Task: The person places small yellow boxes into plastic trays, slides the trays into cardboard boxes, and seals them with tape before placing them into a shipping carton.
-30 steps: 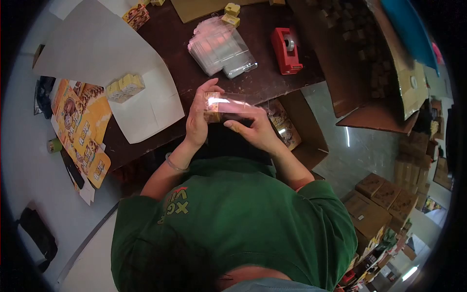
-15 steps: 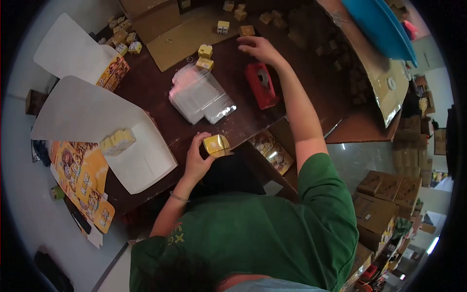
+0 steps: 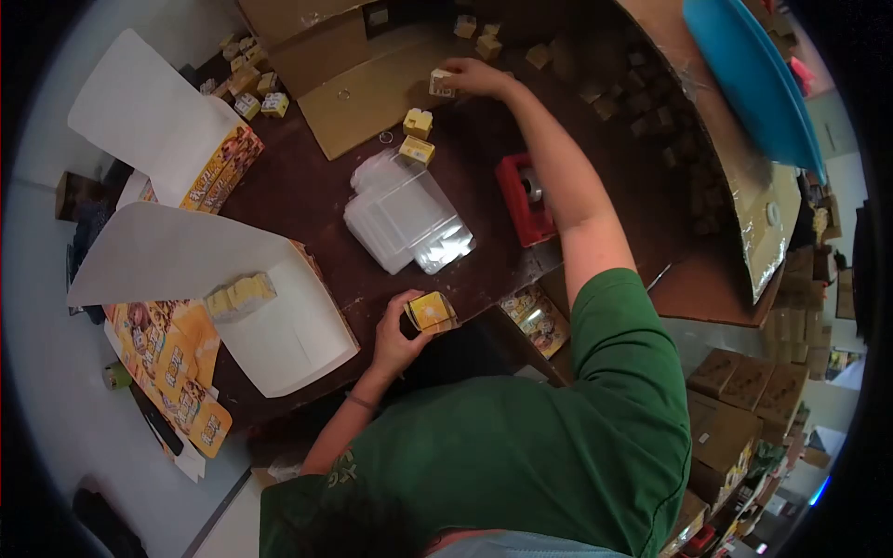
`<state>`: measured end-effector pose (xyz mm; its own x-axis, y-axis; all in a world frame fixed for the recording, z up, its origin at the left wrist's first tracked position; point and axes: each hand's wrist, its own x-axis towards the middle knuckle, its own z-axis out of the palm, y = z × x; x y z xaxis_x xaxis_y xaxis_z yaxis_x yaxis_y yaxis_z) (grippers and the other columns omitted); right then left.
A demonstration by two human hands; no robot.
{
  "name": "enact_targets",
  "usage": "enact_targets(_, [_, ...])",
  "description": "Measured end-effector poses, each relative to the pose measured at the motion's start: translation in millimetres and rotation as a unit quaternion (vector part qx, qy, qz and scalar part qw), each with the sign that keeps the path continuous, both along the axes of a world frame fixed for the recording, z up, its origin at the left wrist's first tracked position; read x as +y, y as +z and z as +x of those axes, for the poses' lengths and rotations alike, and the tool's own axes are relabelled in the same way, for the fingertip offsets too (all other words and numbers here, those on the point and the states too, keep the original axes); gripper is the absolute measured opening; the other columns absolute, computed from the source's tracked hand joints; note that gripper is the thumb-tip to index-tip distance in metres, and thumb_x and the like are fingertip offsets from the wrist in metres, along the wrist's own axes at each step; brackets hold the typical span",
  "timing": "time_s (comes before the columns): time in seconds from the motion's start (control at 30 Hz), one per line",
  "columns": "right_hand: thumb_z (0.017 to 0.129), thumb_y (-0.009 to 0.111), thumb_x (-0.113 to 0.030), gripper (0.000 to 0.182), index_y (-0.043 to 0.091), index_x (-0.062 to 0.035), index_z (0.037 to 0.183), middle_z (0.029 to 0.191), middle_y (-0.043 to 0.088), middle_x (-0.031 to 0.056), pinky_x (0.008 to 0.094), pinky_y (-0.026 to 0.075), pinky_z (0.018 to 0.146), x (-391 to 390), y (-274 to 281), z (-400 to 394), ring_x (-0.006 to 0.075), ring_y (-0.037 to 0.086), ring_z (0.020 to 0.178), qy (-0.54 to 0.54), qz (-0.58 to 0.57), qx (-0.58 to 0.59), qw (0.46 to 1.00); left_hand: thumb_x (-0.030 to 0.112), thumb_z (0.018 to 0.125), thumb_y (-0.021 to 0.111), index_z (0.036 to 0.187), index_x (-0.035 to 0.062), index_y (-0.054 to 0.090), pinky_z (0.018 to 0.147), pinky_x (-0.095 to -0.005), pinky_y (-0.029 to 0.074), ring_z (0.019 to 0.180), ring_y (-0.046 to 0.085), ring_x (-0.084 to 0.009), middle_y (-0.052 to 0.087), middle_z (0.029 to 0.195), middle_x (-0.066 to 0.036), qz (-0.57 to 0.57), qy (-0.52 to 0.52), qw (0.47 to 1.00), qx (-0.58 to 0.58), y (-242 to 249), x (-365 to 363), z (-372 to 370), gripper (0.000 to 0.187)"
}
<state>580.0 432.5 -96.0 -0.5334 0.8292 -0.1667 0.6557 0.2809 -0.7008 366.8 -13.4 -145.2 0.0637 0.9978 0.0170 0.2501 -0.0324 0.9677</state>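
The left hand (image 3: 398,337) is closed around a small yellow box (image 3: 432,312). The box sits in the fingers right at the near edge of the dark brown bench (image 3: 307,200), close to the person's green shirt (image 3: 521,446).

The right hand (image 3: 473,76) is stretched far out across the bench. Its fingers are pinched on a little pale box (image 3: 441,84) that lies by the edge of a flat piece of cardboard (image 3: 372,88).

Two more small yellow boxes (image 3: 418,135) sit on the bench just past a pile of clear plastic bags (image 3: 405,219). The bags lie in the middle of the bench, between the two hands. A red tape holder (image 3: 521,200) stands just beside the bags, partly hidden under the right arm.

Off to the left lies a big white sheet (image 3: 288,339), and a row of yellow boxes (image 3: 240,296) rests on it. Bright orange printed sheets (image 3: 181,372) lie past the white sheet, down at the left edge. More little boxes (image 3: 251,88) are bunched at the far left corner of the bench.

Below the near edge, an open carton (image 3: 532,319) with printed packs inside shows beside the right arm. A big blue tub (image 3: 753,84) is far off at the top right. Brown cartons (image 3: 735,391) are stacked on the floor to the right.
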Motion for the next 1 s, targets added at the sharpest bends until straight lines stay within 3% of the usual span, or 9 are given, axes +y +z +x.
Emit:
enact_targets(0.07, [0.077,0.074,-0.029,0.056,0.058,-0.0053,0.126,0.11,0.067,0.0178,0.0318,0.053,0.081,-39,37,0,0.0257,0.066,0.099,0.074,-0.109,-0.044,0.99,0.005,0.069,0.081,0.124,0.0048,0.05,0.1,-0.0367,0.046,0.117,0.059,-0.0282,0.059,0.125,-0.012,0.003,-0.005,1.0,-0.006,-2,1,1,0.064])
enact_targets(0.17, [0.071,0.075,-0.02,0.052,0.063,-0.0018,0.118,0.105,0.07,0.0148,0.0387,0.055,0.07,-133,84,-13,0.0285,0.069,0.085,0.095,-0.04,-0.305,0.947,0.005,0.07,0.08,0.125,0.0041,0.049,0.1,-0.0368,0.046,0.116,0.06,-0.0288,0.061,0.123,-0.013,-0.006,-0.005,1.0,-0.005,-5,0,1,0.063])
enact_targets(0.27, [0.071,0.072,-0.014,0.042,0.064,-0.0002,0.109,0.105,0.07,0.0168,0.0422,0.056,0.079,-191,30,-15,0.0333,0.068,0.092,0.225,0.085,-0.444,0.863,0.007,0.075,0.081,0.126,0.0038,0.049,0.097,-0.0345,0.048,0.112,0.062,-0.0223,0.063,0.12,-0.012,0.028,0.004,1.0,0.005,-6,1,3,0.061])
enact_targets(0.4, [0.069,0.075,-0.019,0.05,0.063,-0.0064,0.116,0.117,0.063,0.0142,0.0411,0.051,0.092,-228,35,7,0.0332,0.062,0.107,0.13,0.199,-0.266,0.934,0.011,0.077,0.08,0.125,0.0028,0.049,0.097,-0.0341,0.047,0.111,0.062,-0.0224,0.063,0.118,-0.013,0.039,0.005,0.999,-0.012,-5,2,3,0.058])
enact_targets(0.5, [0.074,0.071,-0.015,0.045,0.062,-0.0094,0.118,0.116,0.062,0.0129,0.0418,0.051,0.09,-233,61,42,0.0332,0.06,0.108,0.008,0.178,-0.143,0.974,0.013,0.076,0.08,0.124,0.0031,0.051,0.098,-0.0353,0.047,0.11,0.062,-0.0259,0.063,0.115,-0.015,0.036,0.007,0.999,-0.027,-4,1,3,0.057])
enact_targets(0.63, [0.078,0.068,-0.01,0.038,0.062,-0.0066,0.115,0.114,0.061,0.0142,0.0444,0.053,0.085,-264,45,42,0.0359,0.064,0.097,-0.089,0.09,-0.15,0.981,0.013,0.077,0.08,0.124,0.0031,0.05,0.098,-0.0354,0.047,0.111,0.062,-0.0257,0.063,0.116,-0.015,0.041,0.003,0.998,-0.039,-1,2,3,0.057])
enact_targets(0.77, [0.077,0.074,-0.013,0.059,0.045,-0.0078,0.128,0.121,0.057,0.0184,0.0456,0.054,0.079,-298,-2,17,0.0406,0.064,0.095,-0.151,0.242,-0.186,0.94,0.014,0.078,0.08,0.124,0.0032,0.05,0.098,-0.0358,0.047,0.111,0.062,-0.0258,0.063,0.116,-0.015,0.043,0.001,0.998,-0.043,-6,2,3,0.056])
enact_targets(0.87, [0.074,0.077,-0.011,0.062,0.047,-0.0058,0.127,0.123,0.055,0.0194,0.0455,0.054,0.079,-287,-29,21,0.0385,0.064,0.098,-0.106,0.367,-0.145,0.913,0.014,0.078,0.08,0.124,0.0031,0.05,0.099,-0.036,0.047,0.111,0.062,-0.0262,0.063,0.117,-0.015,0.041,0.0,0.998,-0.04,-9,1,2,0.057])
enact_targets(1.0, [0.081,0.072,-0.016,0.047,0.054,-0.0028,0.123,0.115,0.06,0.0197,0.0404,0.054,0.078,-276,-28,29,0.0317,0.065,0.096,-0.095,0.283,-0.041,0.953,0.008,0.077,0.079,0.126,0.0029,0.047,0.098,-0.0335,0.046,0.111,0.061,-0.0205,0.063,0.118,-0.012,0.049,-0.01,0.999,-0.015,-8,2,1,0.059])
